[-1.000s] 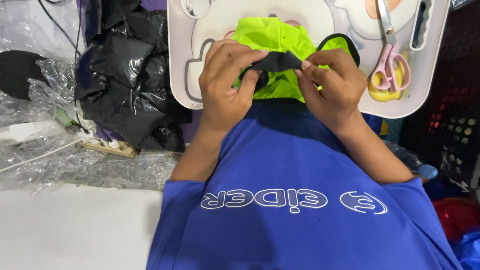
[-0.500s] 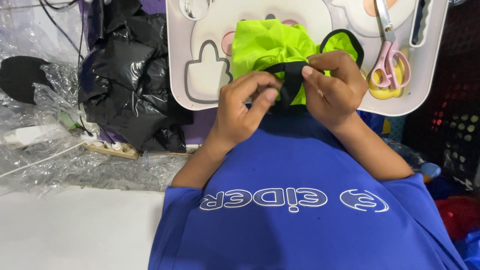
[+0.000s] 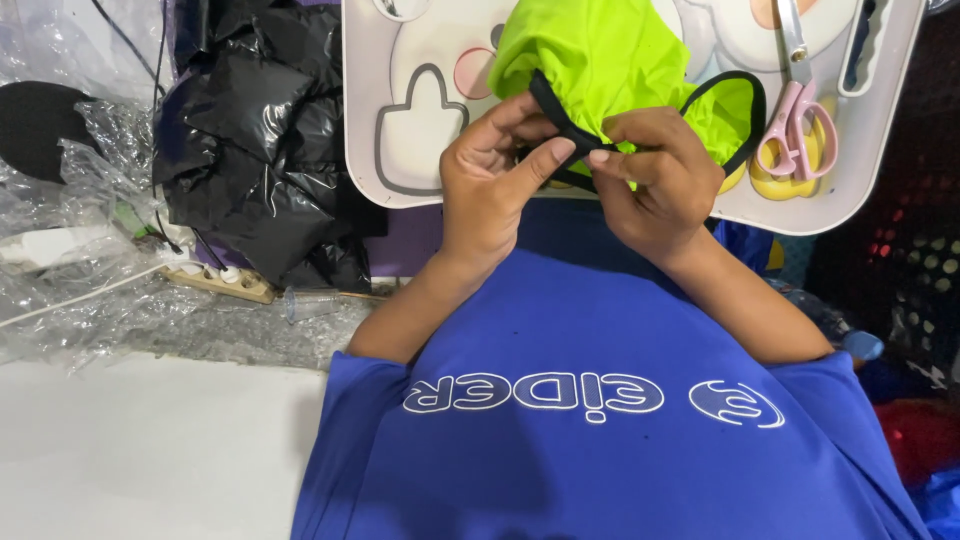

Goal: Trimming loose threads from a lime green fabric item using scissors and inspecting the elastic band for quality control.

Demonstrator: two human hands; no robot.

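A bright lime-green fabric piece [image 3: 600, 50] with a black band edge [image 3: 560, 125] lies bunched on a white tray [image 3: 400, 150]. My left hand [image 3: 495, 175] pinches the black band between thumb and fingers. My right hand [image 3: 655, 175] grips the same band just to the right, fingers curled over it. The two hands nearly touch above a blue shirt [image 3: 600, 400] with white lettering that covers my lap.
Pink-handled scissors [image 3: 795, 120] lie on the tray's right side over a yellow object [image 3: 775, 185]. Crumpled black plastic [image 3: 250, 150] sits at left, clear plastic wrap [image 3: 90, 260] beside it, and a white surface [image 3: 130, 450] at bottom left.
Both hands have drawn closer together on the black band, and the green fabric now sits bunched higher on the tray. The view has shifted slightly.
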